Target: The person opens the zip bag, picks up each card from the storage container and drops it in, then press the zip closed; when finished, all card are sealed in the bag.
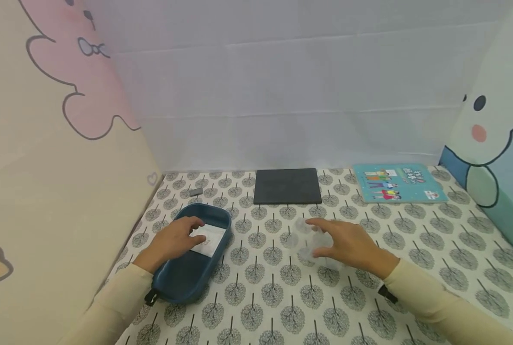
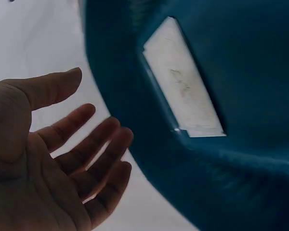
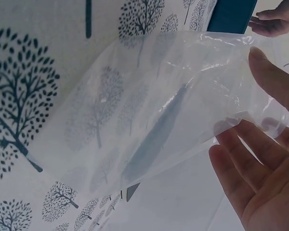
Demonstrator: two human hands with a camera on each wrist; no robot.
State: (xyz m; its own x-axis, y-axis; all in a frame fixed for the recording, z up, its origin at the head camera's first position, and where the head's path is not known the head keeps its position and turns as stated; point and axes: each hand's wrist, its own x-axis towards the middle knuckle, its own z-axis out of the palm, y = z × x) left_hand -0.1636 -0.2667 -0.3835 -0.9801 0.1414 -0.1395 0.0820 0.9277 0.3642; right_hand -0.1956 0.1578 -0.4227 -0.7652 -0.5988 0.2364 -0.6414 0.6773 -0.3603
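My left hand (image 1: 177,238) hovers by the left side of a dark blue tray (image 1: 183,282), fingers apart and holding nothing. Inside that tray lies a flat white packet (image 2: 183,79) with a small faint print. To the right, over the patterned cloth, my right hand (image 1: 348,243) is spread, its thumb and fingers well apart. A clear plastic bag (image 3: 111,110) extends between and beyond the right hand's fingers. The film overlaps some fingertips (image 3: 226,137), but I see no pinch on it. In the head view the clear plastic is faint.
A black flat panel (image 1: 287,186) lies at the table's back centre. Behind on the right is a turquoise printed booklet (image 1: 398,183). A small grey block (image 1: 196,191) sits beyond the tray. White sheeting (image 1: 282,86) hangs at the back, and a cartoon-printed wall (image 1: 66,167) rises on the left.
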